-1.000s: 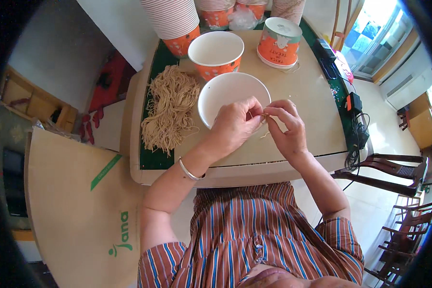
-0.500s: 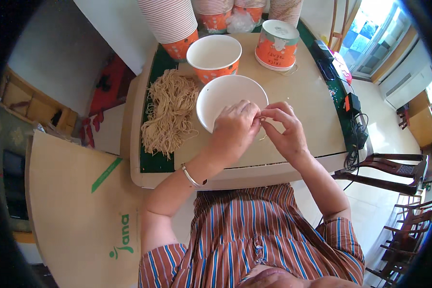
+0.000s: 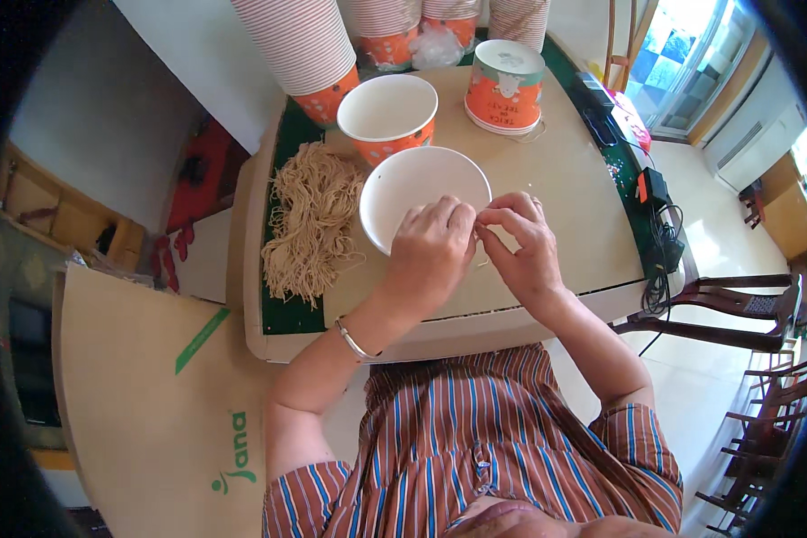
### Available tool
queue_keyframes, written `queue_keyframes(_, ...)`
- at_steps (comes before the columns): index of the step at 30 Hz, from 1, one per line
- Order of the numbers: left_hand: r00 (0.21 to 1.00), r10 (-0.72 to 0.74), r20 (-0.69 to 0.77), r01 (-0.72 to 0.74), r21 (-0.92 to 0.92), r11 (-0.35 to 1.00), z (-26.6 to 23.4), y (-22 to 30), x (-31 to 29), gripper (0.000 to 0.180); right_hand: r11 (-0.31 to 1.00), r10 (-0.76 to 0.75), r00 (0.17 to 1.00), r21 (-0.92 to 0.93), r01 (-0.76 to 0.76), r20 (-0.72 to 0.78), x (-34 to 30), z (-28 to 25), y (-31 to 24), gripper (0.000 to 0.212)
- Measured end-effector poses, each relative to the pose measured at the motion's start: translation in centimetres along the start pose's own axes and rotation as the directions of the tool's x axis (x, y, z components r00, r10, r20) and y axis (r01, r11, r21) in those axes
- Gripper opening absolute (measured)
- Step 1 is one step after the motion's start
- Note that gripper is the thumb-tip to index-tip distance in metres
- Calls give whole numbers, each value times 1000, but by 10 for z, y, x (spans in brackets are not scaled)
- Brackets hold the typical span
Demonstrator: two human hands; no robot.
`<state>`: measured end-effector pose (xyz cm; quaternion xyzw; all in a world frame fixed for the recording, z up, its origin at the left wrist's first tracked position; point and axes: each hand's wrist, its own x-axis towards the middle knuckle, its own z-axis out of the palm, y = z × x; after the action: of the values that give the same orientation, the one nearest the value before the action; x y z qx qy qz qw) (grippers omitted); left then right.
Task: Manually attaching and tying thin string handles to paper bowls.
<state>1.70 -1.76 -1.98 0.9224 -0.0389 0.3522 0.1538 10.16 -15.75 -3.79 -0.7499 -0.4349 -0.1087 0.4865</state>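
Observation:
A white-lined paper bucket [image 3: 402,199] lies tilted with its mouth toward me. At its right rim, my left hand [image 3: 432,249] and my right hand [image 3: 524,247] meet, fingertips pinched together on a thin beige cord [image 3: 482,264]. Only a short end of that cord shows below the fingers; the rest is hidden. Left of the bucket spreads a loose heap of beige cord [image 3: 309,224]. Just behind stands another open bucket [image 3: 387,108], orange outside. Farther right, an orange and green bucket [image 3: 504,94] rests upside down, a loop of cord beside its rim.
Tall stacks of nested buckets [image 3: 291,54] line the table's back edge, with a crumpled clear plastic bag [image 3: 436,48] among them. Black cables and an adapter [image 3: 655,190] run along the right edge. A large cardboard box [image 3: 152,394] is at left, a wooden chair [image 3: 735,309] at right.
The view has shifted slightly, so the table things sit a little lower and to the left. Both hands stay pinched together at the bucket's rim, with the fingers slightly rearranged.

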Motion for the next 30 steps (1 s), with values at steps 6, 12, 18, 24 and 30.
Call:
queue_keyframes(6, 999, 27, 25, -28, 76, 997, -4, 3, 0, 14, 999, -43, 999, -23, 43, -20, 0, 0, 3, 18)
queue_keyframes(12, 999, 51, -6, -50, 54, 997, -5, 5, 0, 14, 996, -82, 995, -40, 80, -51, -1, 4, 3, 17)
queue_keyframes(18, 953, -284, 108, 303, -382, 873, -10, -6, -2, 9, 999, -47, 992, -2, 47, -119, -5, 9, 10, 18)
queue_keyframes(24, 879, -327, 348, 468, -493, 733, -15, -12, 10, 11, 998, -53, 989, 23, 57, -137, -7, 12, 9, 19)
queue_keyframes(30, 901, -317, 297, 424, -449, 786, -18, -10, 10, 15, 999, -12, 990, 46, 19, -141, -7, 14, 6, 18)
